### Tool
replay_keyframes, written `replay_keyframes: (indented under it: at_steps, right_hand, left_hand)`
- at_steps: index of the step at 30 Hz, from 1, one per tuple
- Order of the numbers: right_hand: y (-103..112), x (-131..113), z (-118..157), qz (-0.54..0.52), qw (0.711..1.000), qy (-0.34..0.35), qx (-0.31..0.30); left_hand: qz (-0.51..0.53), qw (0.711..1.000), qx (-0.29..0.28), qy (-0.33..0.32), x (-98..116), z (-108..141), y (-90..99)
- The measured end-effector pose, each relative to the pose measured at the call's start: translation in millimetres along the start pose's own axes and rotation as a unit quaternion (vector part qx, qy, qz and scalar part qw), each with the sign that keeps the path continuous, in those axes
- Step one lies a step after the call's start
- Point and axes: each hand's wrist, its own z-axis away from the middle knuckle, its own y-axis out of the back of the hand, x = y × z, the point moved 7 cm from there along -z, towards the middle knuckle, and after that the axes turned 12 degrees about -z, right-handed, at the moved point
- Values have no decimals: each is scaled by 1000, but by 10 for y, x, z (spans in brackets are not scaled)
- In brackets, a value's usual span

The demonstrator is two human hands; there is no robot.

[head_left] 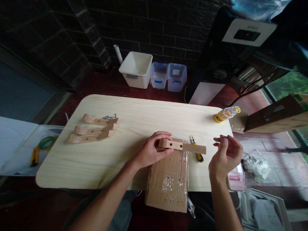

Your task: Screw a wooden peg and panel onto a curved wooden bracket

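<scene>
- Nearest thing, lower middle of the frame: a cardboard slab with clear plastic wrapped over part of it and small dark holes dotted across it. Its near end pokes out past the edge of the pale wood-grain desk.
- Right hand is up at center right, thumb and index bent in toward each other. There's maybe something small and dark at the tips, but honestly can't tell if those fingers are gripping it.
- Left hand is just right of center, fingers closed around the curled end of a wooden hook. So that hook sits at the slab's far end, its flat end pointing right, two dark holes showing.
- Yellow-and-black screwdriver lies just right of the slab, partly under the hook from this angle.
- Left of center, three more wooden pieces with similar curves lie side by side, and some metal screws are right behind them.
- Clear-and-yellow bottle is near the desk's far right corner.
- Way back, upper middle: a white bin and two clear plastic boxes on the dark red floor, by a dark brick wall.
</scene>
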Motion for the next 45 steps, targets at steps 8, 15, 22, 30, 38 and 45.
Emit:
replay_keyframes:
  at_steps: [8, 15, 22, 30, 38, 45]
  right_hand:
    - [-22, -42, -18, 14, 1000, 7, 0]
    - [-54, -171, -47, -9, 1000, 29, 5]
    - [-168, -474, -4, -16, 998, 62, -9]
    - [-476, -1065, 358, -5, 974, 137, -182]
    - [-889, -887, 802, 136, 883, 127, -431]
    - [-949, -774, 965, 160, 879, 165, -417]
  left_hand:
    - [12, 1000, -5, 13, -3, -7, -6]
    - [12, 1000, -11, 15, 7, -21, -7]
    - [15, 1000, -16, 19, -2, -21, -15]
    - [16, 999, -22, 28, -16, -20, -13]
    - [20, 999, -21, 17, -30, -16, -7]
    - [26, 1000, -9, 1, -22, -2, 8]
